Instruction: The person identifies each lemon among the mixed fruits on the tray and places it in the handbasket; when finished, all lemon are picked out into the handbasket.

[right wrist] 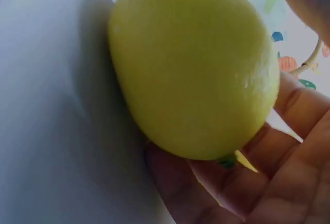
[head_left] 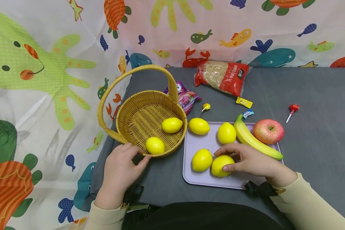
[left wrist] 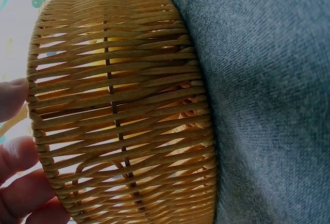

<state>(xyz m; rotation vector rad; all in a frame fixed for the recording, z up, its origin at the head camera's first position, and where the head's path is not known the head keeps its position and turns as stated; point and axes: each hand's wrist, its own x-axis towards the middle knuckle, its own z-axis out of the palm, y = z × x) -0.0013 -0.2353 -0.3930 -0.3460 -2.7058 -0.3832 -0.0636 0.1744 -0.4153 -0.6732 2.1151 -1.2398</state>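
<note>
A yellow wicker basket [head_left: 149, 95] with a tall handle stands at the left, two lemons inside it. My left hand [head_left: 122, 166] holds its near rim between thumb and fingers, and the left wrist view shows the fingertips on the woven edge [left wrist: 103, 100]. On a pale purple tray [head_left: 194, 177] sit several lemons, a banana [head_left: 251, 140] and an apple [head_left: 268, 131]. My right hand [head_left: 251, 159] bends its fingers around the near lemon [head_left: 219, 168] on the tray. In the right wrist view that lemon [right wrist: 191, 69] has fingers along its underside and the thumb tip above it.
Behind the tray lie a yellow lollipop [head_left: 206, 106], a yellow candy [head_left: 244, 102] and a blue one [head_left: 248, 113]. A purple snack bag [head_left: 187, 99] rests beside the basket. Farther back is a red bag [head_left: 221, 76]; a red lollipop [head_left: 293, 110] lies right. Printed curtains border the table.
</note>
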